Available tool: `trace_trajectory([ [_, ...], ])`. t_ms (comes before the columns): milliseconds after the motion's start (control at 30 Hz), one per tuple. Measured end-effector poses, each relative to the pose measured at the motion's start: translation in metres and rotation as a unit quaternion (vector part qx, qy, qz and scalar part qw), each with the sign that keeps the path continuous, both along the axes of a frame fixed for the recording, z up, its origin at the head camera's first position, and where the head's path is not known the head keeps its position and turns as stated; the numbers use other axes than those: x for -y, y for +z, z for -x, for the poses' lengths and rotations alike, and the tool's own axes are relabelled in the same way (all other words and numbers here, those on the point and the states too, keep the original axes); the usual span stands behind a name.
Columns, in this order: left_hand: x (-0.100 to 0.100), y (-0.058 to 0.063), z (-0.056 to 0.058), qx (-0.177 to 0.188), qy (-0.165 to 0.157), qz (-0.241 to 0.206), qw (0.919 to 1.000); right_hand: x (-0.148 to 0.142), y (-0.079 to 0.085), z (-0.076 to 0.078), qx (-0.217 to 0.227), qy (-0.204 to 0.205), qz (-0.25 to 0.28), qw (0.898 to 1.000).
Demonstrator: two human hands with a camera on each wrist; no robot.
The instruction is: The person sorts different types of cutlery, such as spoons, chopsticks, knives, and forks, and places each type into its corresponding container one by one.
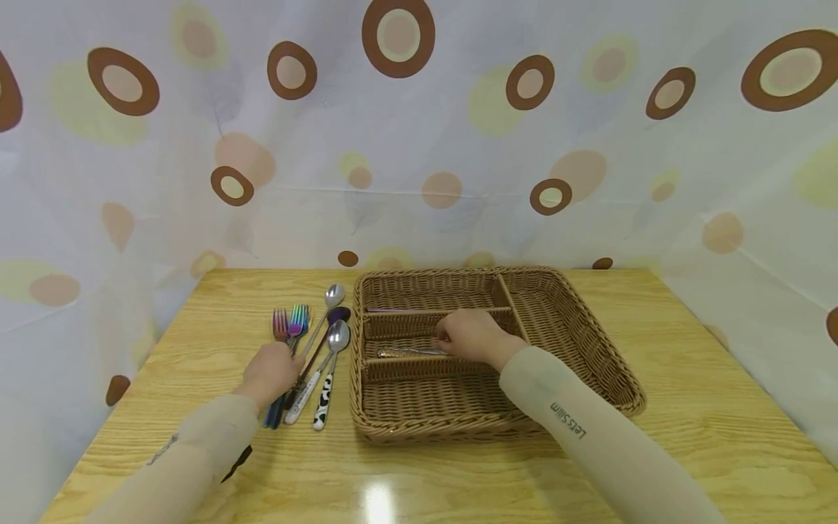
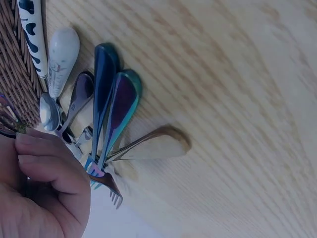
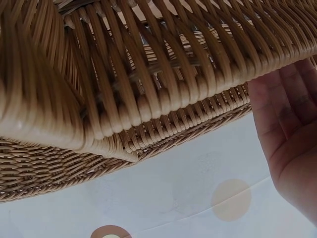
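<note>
My left hand is over the cutlery at the left, fingers curled. In the left wrist view a dark coloured sliver shows by its fingertips; I cannot tell whether it is gripped. Beneath and around this hand lie forks with dark, iridescent handles. A silver spoon, a purple spoon and a cow-patterned spoon lie beside them. Reaching into the wicker basket's middle compartment, my right hand holds the end of a patterned-handle piece of cutlery. Its fingertips are hidden behind a divider in the right wrist view.
A white-handled spoon lies near the basket's left wall. Wicker dividers split the basket into several compartments. A purple piece of cutlery is in the back one. The wooden table ends at a patterned curtain.
</note>
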State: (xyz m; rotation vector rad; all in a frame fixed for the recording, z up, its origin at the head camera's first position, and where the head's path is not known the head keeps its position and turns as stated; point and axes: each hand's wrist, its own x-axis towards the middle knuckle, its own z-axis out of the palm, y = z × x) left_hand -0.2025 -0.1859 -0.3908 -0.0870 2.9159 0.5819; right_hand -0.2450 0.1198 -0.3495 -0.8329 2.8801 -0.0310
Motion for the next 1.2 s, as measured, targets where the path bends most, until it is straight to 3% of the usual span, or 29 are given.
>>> trace_trajectory([
  [200, 0.003, -0.003, 0.001, -0.01, 0.007, -0.018, 0.9998, 0.0, 0.0, 0.001, 0.003, -0.009, -0.005, 1.0],
  [500, 0.006, 0.015, 0.002, -0.056, 0.011, -0.069, 0.9959, -0.001, 0.004, 0.001, 0.001, -0.036, -0.015, 0.999],
  [833, -0.026, 0.03, -0.001, -0.063, -0.015, -0.117, 0.991, 0.0, 0.003, 0.005, 0.032, -0.106, 0.042, 0.993],
  [1033, -0.048, 0.038, 0.0, -0.065, -0.023, -0.161, 0.9846, -0.001, 0.006, 0.006, 0.044, -0.122, 0.067, 0.989],
  [1200, -0.066, 0.04, 0.002, -0.058, -0.037, -0.193, 0.9788, -0.001, 0.008, 0.008, 0.073, -0.153, 0.113, 0.979],
])
